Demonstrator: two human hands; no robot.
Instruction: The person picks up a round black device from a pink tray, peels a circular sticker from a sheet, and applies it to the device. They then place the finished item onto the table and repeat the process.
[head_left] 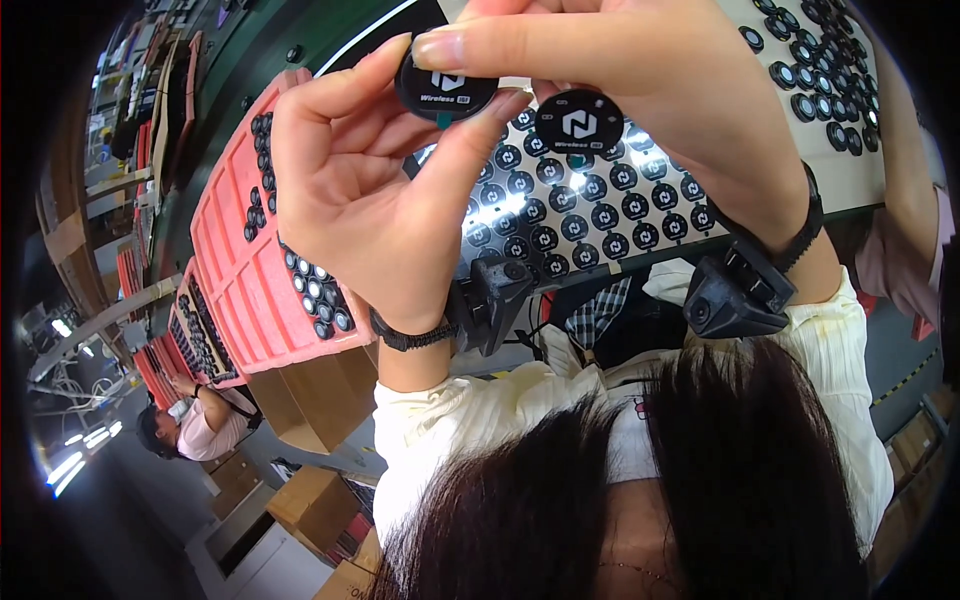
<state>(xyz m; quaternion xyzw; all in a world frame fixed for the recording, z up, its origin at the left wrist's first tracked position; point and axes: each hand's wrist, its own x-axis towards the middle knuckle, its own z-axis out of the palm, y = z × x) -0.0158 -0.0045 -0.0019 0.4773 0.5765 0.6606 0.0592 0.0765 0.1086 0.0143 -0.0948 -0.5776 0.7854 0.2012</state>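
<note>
— What does each hand have just now?

— The left hand (365, 190) is curled about halfway closed, with thumb and fingertips pinching a small round black disc (446, 88) by its rim, up at twelve o'clock in the view. The right hand (640, 90) comes in from one o'clock, its long finger lying across the top of that same disc. A second black disc (579, 122) sits just beside the first, tucked under the right hand's fingers; whether it is truly gripped there or only resting against them I cannot tell, since the palm hides the contact.

— How would these discs handle?

— My judgement: light and stiff, a hard smooth shell with a glossy face, so a bit slippery and apt to mark. The rim is the place to hold them, between thumb pad and fingertip, as the left hand does now, keeping skin off the printed face.

— And what lies around them?

— Behind the hands, from twelve to two o'clock, a pale tray (700, 200) carries many more of the same discs in rows. At nine o'clock a pink tray (240, 290) holds a few smaller dark round parts along its edges. Both wrists wear black bands with a small black device attached. Down at eight o'clock another person (190, 430) sits by cardboard boxes (310, 505).
</note>
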